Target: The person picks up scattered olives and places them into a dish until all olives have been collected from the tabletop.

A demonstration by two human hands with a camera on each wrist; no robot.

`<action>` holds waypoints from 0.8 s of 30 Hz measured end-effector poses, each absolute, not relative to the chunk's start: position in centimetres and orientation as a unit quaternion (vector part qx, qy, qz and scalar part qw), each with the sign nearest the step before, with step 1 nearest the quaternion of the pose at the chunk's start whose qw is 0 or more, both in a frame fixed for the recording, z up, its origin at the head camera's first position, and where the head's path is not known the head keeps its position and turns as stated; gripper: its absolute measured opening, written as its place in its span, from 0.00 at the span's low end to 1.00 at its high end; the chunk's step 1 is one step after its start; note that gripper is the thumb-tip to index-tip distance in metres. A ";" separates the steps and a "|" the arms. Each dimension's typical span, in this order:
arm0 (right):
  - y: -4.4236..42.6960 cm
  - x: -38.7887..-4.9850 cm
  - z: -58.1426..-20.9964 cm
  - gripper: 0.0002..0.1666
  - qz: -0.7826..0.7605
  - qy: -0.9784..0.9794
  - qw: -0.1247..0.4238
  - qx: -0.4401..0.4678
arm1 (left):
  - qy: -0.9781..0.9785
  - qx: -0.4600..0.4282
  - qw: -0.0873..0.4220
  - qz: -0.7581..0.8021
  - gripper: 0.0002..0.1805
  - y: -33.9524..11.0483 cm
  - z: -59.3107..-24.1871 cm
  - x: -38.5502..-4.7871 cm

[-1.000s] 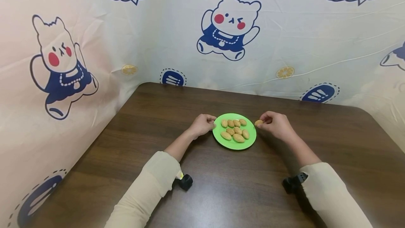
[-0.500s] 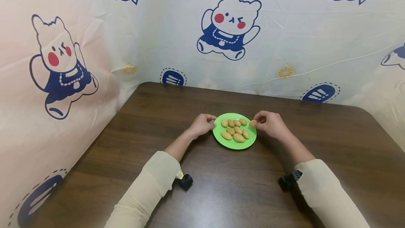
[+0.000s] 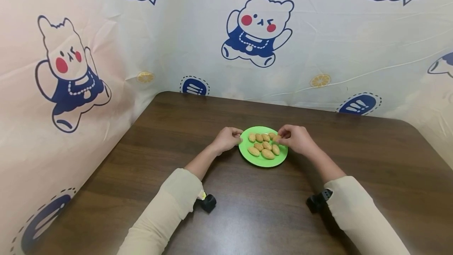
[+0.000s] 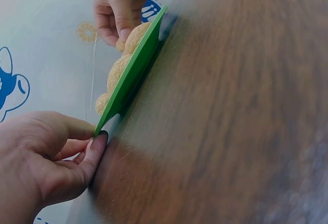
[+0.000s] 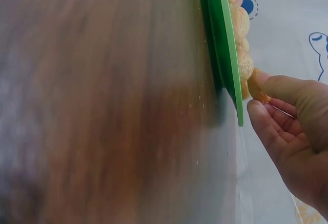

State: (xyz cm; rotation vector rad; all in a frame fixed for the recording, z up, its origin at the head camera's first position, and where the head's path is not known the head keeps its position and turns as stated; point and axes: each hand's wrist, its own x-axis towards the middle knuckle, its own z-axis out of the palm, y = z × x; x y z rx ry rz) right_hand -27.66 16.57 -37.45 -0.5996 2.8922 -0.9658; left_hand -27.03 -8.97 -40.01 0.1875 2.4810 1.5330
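Several almonds in their tan, rough shells lie on a green plate (image 3: 263, 163) in the head view. My left hand (image 3: 225, 139) pinches the plate's left rim between thumb and fingers. Over the plate's right side, my right hand (image 3: 298, 139) pinches one almond (image 3: 276, 139) between thumb and fingertips. In the right wrist view this held almond (image 5: 258, 86) is close beside those on the plate; I cannot tell whether it touches them. The left wrist view shows the plate (image 4: 130, 75) edge-on, with my left hand (image 4: 54, 157) at its near rim.
A dark brown wooden table (image 3: 230, 215) carries the plate. White cloth (image 3: 198, 30) printed with cartoon bears hangs behind the table and along its left side. A black wrist camera (image 3: 209, 204) sits on my left forearm and another (image 3: 316, 201) on my right.
My right hand has moved left with the almond, from just outside the plate's right rim to over the plate. The left hand and the plate have stayed in place.
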 end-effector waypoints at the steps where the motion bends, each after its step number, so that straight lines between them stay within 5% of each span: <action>1: 16.5 -27.7 -37.4 0.08 -0.310 0.931 0.019 -0.194 | 0.844 0.064 0.109 0.522 0.21 -8.9 -40.0 -27.0; 24: 16.4 -27.4 -37.3 0.03 -0.289 0.935 0.036 -0.202 | 0.843 0.067 0.113 0.522 0.22 -8.9 -40.1 -27.0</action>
